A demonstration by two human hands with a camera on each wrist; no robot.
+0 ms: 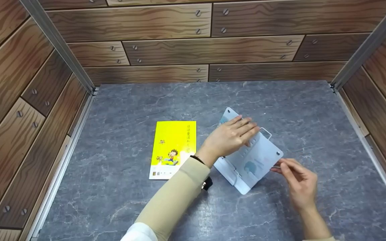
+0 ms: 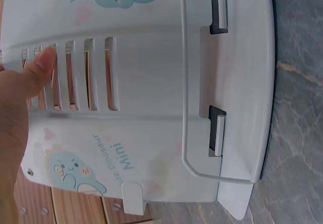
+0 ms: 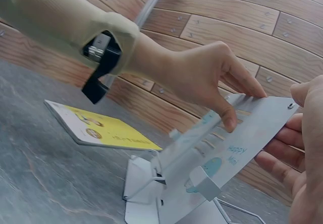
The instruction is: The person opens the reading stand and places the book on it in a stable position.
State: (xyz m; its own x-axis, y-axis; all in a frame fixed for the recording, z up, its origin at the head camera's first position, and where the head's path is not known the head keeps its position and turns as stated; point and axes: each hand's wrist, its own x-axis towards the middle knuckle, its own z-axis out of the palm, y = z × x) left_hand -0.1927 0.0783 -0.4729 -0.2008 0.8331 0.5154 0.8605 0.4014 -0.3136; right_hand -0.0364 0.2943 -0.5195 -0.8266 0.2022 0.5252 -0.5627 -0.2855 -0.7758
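Observation:
A white book stand with slots and pale blue dinosaur prints stands tilted back on the table, right of centre. My left hand grips its top edge; in the left wrist view the thumb lies over the slots on the front. At the panel's right corner, my right hand holds the edge, with fingers behind the panel and the thumb by the corner. A wire bar crosses the lower front, above the white ledge. The left fingertips behind the panel are partly hidden in the right wrist view.
A yellow book with a cartoon child on its cover lies flat left of the stand. Wood-patterned walls enclose the grey marbled table at the back and sides, with metal rails along the edges.

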